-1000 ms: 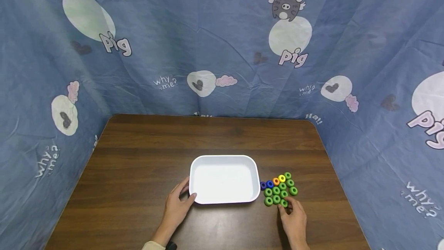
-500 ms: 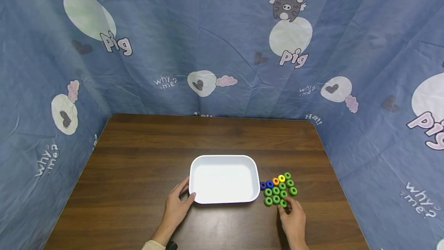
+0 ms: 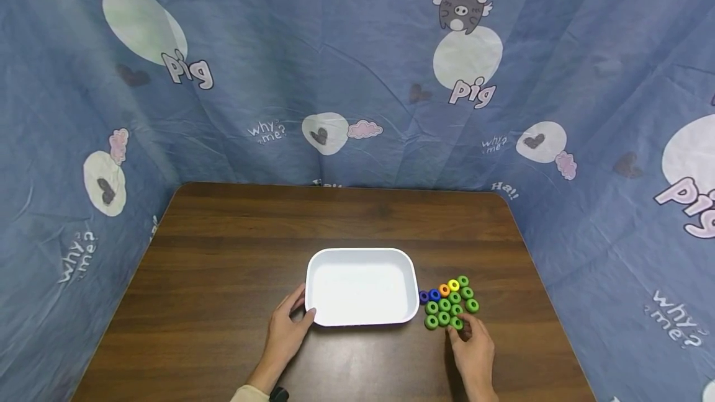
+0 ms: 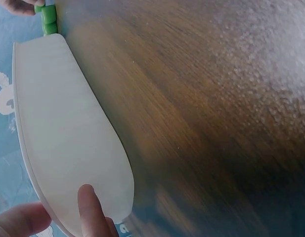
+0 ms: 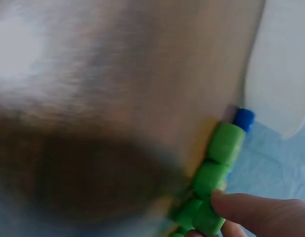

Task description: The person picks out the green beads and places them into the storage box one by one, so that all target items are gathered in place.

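Right of the white, rectangular, plastic-looking tray [image 3: 362,287], the right hand [image 3: 473,350] has its grip clamped on a green ring-shaped bead [image 5: 206,218], probably light, stiff, slightly slippery, best pinched by its outer sides. The left hand [image 3: 286,330] grips the tray's near-left corner.

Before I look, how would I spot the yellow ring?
On the brown table, find the white tray. Right of it lies a cluster of mostly green rings. The yellow ring sits between an orange ring and a green ring; no other is yellow.
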### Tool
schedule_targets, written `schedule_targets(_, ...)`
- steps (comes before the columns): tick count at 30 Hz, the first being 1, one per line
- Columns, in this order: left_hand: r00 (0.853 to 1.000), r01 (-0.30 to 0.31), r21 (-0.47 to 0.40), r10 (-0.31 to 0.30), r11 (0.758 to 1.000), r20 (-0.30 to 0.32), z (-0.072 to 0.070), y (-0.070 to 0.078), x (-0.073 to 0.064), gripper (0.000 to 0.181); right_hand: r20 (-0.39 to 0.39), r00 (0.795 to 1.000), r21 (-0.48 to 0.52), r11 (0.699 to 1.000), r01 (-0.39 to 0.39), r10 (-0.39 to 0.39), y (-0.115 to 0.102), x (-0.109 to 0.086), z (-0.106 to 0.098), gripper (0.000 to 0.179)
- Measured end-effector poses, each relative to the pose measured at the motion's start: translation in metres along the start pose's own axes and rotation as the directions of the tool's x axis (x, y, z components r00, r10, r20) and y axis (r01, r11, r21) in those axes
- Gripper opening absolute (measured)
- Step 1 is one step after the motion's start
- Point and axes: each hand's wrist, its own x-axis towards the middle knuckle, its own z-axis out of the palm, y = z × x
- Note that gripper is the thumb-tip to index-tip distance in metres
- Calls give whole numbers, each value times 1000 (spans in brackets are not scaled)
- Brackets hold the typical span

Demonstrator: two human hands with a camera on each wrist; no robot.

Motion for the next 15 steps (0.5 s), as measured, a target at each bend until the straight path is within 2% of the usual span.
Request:
schedule_targets(5, 1000, -10, -9, 10, 1000, -3, -1, 0, 0, 58, -59, 997, 36, 998, 54, -52, -14, 4, -7, 33)
schedule_targets(11, 1000, -3, -8, 3, 1000, 1, -1, 0, 0, 58, -130, 984, 109, 985, 135, -121, -44, 11, -15, 32)
schedule_targets(15, 1000, 1, -8, -1, 1000, 2, -1, 0, -1, 58, -131, 975, 157, 967, 199, -180, -65, 13, -12, 33)
